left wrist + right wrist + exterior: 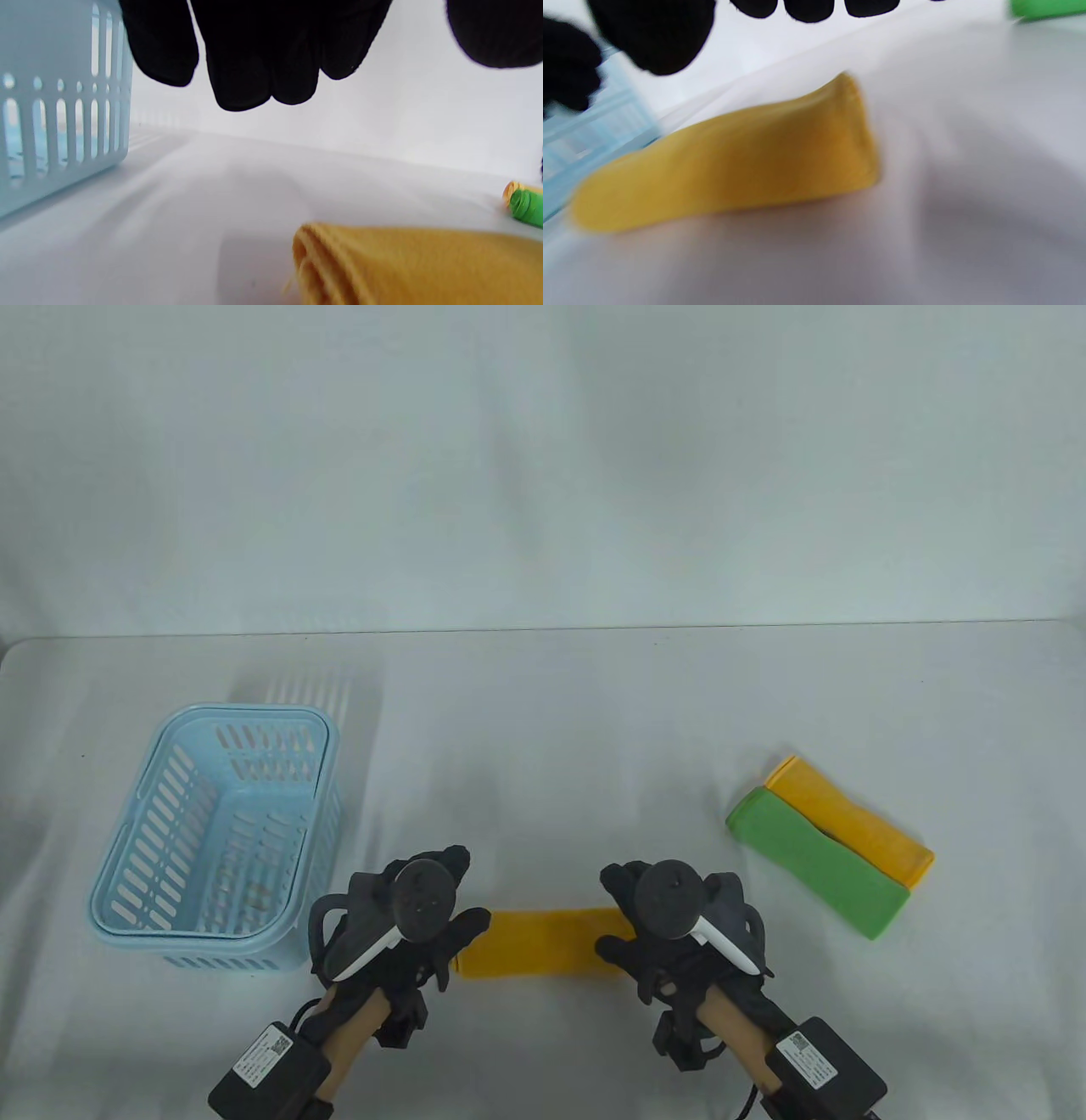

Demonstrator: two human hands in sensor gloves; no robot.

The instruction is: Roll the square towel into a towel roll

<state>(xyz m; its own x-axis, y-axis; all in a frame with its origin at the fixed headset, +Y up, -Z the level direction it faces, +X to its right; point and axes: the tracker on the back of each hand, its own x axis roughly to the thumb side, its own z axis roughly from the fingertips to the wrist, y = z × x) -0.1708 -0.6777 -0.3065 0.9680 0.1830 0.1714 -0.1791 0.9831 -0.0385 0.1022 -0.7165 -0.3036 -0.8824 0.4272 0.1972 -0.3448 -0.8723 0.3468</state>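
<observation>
- The yellow roll (543, 942) lay on the table (560, 712) between my hands, already rolled tight.
- My left hand (407, 933) and right hand (657, 929) hung above its 2 ends, fingers loose, gripping nothing.
- I judged it best to clasp both ends evenly so the layers wouldn't spring loose.

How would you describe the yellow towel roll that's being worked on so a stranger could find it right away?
On the white table, look at the near edge, between the two gloved hands. The yellow towel roll lies there alone, lengthwise from hand to hand. The other yellow roll sits farther right, pressed against a green roll.
</observation>
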